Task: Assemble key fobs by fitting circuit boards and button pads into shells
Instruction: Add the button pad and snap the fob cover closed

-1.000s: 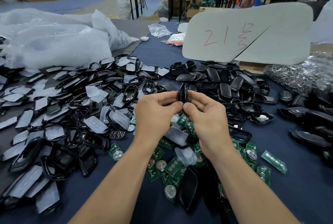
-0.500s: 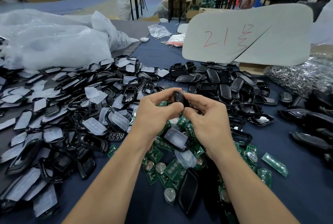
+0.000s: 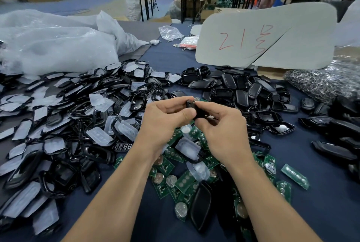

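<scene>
Fingers (image 3: 176, 102) of both hands close on one small black key fob shell (image 3: 191, 105), held above the table (image 3: 323, 214) at the middle of the view. The left hand (image 3: 165, 123) pinches the shell between thumb and forefinger from the left, while the right hand (image 3: 224, 130) grips its other end with curled fingertips, so the two hands nearly touch. How the shell's halves sit together is hidden by the fingers. Directly below the hands lies a heap of green circuit boards (image 3: 184, 182), some with round silver cells, mixed with a few translucent button pads (image 3: 188, 147) and one closed black shell (image 3: 201, 202). To the left spreads a broad pile of black frames and pads (image 3: 78, 117); beyond the hands, to the right, sits a pile of black shell halves (image 3: 243, 89). A grey card (image 3: 292, 33) marked "21" in red stands behind that pile, with clear plastic bags (image 3: 58, 50) at far left and a bag of metal rings (image 3: 321, 84) at right.
</scene>
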{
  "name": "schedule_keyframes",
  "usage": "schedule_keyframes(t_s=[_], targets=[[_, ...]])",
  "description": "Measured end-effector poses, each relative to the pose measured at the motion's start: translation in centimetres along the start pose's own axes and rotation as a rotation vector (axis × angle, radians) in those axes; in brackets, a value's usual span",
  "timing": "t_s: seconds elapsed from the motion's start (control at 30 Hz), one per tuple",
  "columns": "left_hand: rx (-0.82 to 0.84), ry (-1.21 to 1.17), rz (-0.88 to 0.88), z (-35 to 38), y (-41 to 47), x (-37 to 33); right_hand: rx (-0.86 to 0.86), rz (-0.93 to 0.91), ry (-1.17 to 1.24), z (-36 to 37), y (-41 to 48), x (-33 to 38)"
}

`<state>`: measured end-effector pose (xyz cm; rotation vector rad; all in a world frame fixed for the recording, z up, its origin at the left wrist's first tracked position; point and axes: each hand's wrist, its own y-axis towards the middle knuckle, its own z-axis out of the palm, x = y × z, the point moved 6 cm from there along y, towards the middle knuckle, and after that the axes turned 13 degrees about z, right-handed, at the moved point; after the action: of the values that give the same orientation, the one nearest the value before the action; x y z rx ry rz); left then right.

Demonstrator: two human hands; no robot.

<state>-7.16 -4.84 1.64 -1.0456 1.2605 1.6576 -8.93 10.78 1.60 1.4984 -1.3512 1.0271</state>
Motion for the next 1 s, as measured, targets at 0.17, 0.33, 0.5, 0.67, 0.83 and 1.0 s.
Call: schedule_keyframes(t_s=[0.17, 0.33, 0.5, 0.67, 0.83, 1.0], targets=[[-0.117, 0.116, -0.057, -0.3, -0.2, 0.9, -0.087, -0.066, -0.197, 0.3, -0.6, 0.2], [-0.113, 0.12, -0.017, -0.6, 0.0, 0.6, 0.021, 0.092, 0.11, -0.2, 0.5, -0.7], [-0.045, 0.178, 0.032, -0.2, 0.1, 0.5, 0.038, 0.172, 0.202, -0.9, 1.0, -1.4], [0.057, 0.303, 0.021, 0.3, -0.2, 0.9, 0.0, 0.16, 0.229, -0.9, 0.8, -1.2], [0.044, 0.271, 0.085, 0.2, -0.1, 0.8, 0.026, 0.175, 0.289, -0.9, 0.7, -1.1], [0.037, 0.46, 0.216, 0.2, -0.2, 0.2, 0.016, 0.055, -0.086, -0.7, 0.5, -0.3]])
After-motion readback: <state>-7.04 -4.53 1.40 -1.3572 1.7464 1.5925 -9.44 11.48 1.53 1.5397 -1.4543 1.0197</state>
